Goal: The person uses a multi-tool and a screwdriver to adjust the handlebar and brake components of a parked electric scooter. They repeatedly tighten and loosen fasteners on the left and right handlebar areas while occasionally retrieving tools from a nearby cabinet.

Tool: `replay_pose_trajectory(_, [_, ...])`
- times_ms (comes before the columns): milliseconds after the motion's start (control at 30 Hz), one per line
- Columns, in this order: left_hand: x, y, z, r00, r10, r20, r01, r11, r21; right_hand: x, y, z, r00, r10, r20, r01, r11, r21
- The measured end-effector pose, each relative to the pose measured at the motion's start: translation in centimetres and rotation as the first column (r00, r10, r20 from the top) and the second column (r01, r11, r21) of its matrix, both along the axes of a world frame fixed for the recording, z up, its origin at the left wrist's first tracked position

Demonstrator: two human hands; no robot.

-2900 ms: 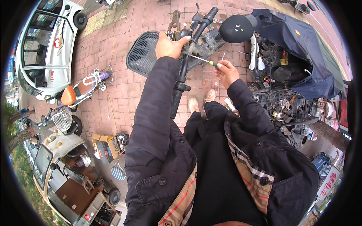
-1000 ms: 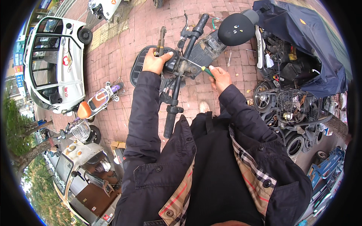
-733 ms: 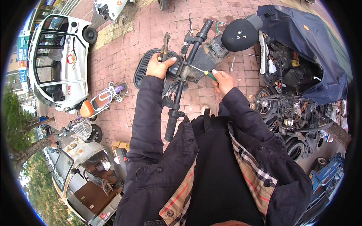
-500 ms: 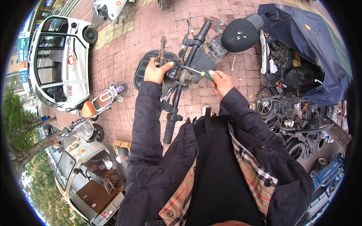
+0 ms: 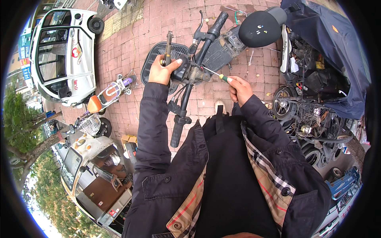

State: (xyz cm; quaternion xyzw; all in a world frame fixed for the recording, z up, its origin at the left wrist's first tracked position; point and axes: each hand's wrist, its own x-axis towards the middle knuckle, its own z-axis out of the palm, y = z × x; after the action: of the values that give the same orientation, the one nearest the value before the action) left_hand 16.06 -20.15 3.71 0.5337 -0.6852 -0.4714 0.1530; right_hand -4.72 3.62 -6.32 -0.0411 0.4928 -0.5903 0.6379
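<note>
Seen from the head camera, the left hand [image 5: 163, 70] is wrapped closed around the black switch housing [image 5: 183, 72] at the middle of a black metal scooter handlebar [image 5: 195, 67], thumb lying over the top of it. Just to the right of that grip, the right hand [image 5: 238, 88] is closed on the green-and-yellow handle of a slim screwdriver [image 5: 216, 74], whose thin steel shaft points left and meets the housing beside the left hand's fingertips. Below the left hand's hold, the bar runs down to a black rubber grip [image 5: 177, 133] near the person's dark coat; above it, the other rubber grip [image 5: 218, 22] and a brake lever [image 5: 199, 25] stand clear of both hands. A black mesh basket [image 5: 156, 55] lies behind the left hand, and a round black seat [image 5: 260, 27] sits above the right.

Judging by its build, the handlebar is stiff and fairly heavy, best steadied at the housing where the left hand has it; the screwdriver is light, and its narrow tip could slip off a small screw.
</note>
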Motion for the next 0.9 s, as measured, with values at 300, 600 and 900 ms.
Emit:
replay_pose_trajectory(300, [0.0, 0.0, 0.2, 0.999, -0.01, 0.036, 0.011, 1.0, -0.02, 0.3, -0.7, 0.9, 0.999, -0.01, 0.045, 0.011, 1.0, -0.016])
replay_pose_trajectory(600, [0.0, 0.1, 0.2, 1.0, -0.01, 0.018, 0.01, 1.0, -0.011, 0.2, -0.9, 0.3, 0.991, 0.01, 0.136, -0.01, 1.0, 0.003])
replay_pose_trajectory(900, [0.1, -0.3, -0.1, 0.999, -0.01, 0.033, 0.011, 1.0, -0.01, -0.8, -1.6, -1.5, 0.935, 0.042, 0.351, -0.025, 0.998, -0.052])
